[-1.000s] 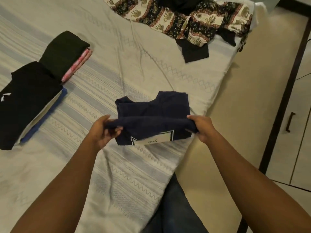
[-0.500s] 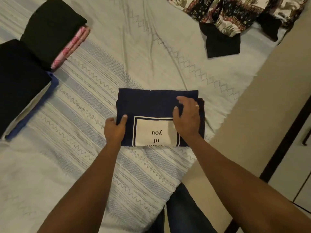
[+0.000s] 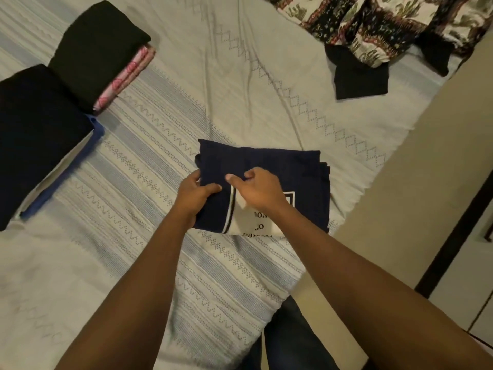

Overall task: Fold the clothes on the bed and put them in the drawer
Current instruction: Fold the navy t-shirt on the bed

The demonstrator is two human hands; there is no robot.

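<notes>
– Two hands on it?
– Yes, both. The left hand (image 3: 196, 194) grips the navy T-shirt (image 3: 301, 182) at its left edge, with the fingers (image 3: 192, 180) curled round the edge and the thumb lying on top. The right hand (image 3: 260, 189) sits on the middle of the shirt, knuckles up. Its fingers are bent down and its thumb pinches the cloth just beside the left thumb.
– Where is the shirt?
– It is folded into a rectangle, flat on the bed (image 3: 213, 76), near the bed's right edge and close to the person. A white printed panel (image 3: 253, 225) faces up on the near side, partly under the right wrist. Its letters are upside down and too blurred to read.
– Anything else on the bed?
– At the far left there is a folded black stack (image 3: 40, 134) with white and blue layers showing beneath it. Touching its far end is a second black bundle (image 3: 98, 46), lying on a folded pink piece (image 3: 128, 73). Well apart, at the far right corner, a patterned garment (image 3: 386, 25) lies unfolded in a heap, and a black cloth (image 3: 360, 81) sticks out from under it.
– And off the bed?
– The beige floor (image 3: 413, 169) is on the right, with a pale cupboard front (image 3: 480, 263) framed in dark trim beyond it. The person's jeans-clad leg (image 3: 288, 340) shows between the forearms.
</notes>
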